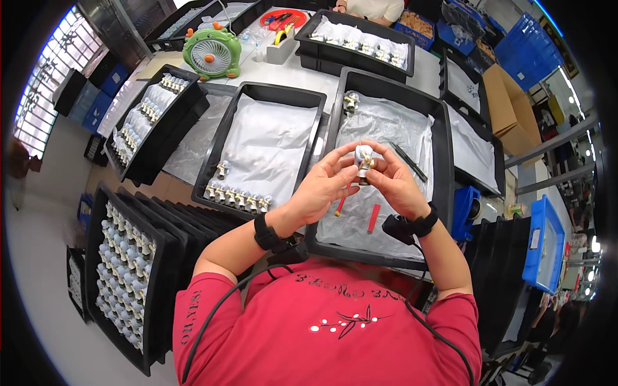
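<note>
Between both hands, above the right-hand black tray [444, 164], I hold a small figurine [364, 154], pale grey-blue and white with gold parts and a dark base. My left hand [322, 186] is closed with thumb and fingers on its left side. My right hand [396, 186] grips it from the right, thumb near its base. Below my hands, a red stick [340, 202] and a flat red strip [373, 219] lie on the tray's plastic lining. Dark pen-like tools [410, 162] rest to the right. Another figurine [351, 103] stands in the tray's far left corner.
To the left, a black tray [315, 106] holds a row of figurines [238, 196] along its near edge. Further left are another filled tray [151, 122] and a green fan [211, 55]. Stacked trays [122, 276] stand low at left. A person's hand [340, 8] shows at the far side.
</note>
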`<state>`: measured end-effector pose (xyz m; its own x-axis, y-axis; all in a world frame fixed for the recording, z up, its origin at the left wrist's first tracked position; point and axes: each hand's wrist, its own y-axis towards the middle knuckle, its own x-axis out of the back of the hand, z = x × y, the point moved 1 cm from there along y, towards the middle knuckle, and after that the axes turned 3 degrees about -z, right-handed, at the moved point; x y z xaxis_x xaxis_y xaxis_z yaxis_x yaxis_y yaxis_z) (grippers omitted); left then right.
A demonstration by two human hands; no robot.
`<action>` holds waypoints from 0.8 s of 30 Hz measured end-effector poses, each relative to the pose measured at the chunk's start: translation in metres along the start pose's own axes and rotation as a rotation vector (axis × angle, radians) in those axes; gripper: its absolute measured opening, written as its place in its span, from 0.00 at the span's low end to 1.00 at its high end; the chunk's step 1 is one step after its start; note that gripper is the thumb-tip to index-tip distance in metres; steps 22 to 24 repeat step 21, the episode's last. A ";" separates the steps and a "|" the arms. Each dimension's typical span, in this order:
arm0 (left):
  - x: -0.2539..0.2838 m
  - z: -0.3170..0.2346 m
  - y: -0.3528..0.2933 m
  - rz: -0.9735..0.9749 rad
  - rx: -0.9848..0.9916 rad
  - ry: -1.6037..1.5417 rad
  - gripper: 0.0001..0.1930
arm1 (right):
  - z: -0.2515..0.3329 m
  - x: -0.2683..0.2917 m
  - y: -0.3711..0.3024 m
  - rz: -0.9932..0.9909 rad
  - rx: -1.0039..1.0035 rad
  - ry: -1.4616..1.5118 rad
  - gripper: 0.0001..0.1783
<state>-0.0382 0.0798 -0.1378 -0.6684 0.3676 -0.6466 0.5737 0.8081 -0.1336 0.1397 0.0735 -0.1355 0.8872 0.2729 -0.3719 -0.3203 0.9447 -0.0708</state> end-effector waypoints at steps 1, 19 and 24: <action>0.002 0.002 0.001 -0.004 0.011 0.002 0.27 | 0.001 -0.002 -0.001 0.009 -0.002 -0.030 0.30; 0.017 0.024 -0.002 -0.109 -0.163 0.158 0.16 | -0.010 0.001 -0.005 0.036 0.300 -0.789 0.42; 0.019 0.025 -0.002 -0.118 -0.219 0.249 0.17 | -0.010 0.002 -0.005 0.056 0.247 -0.788 0.43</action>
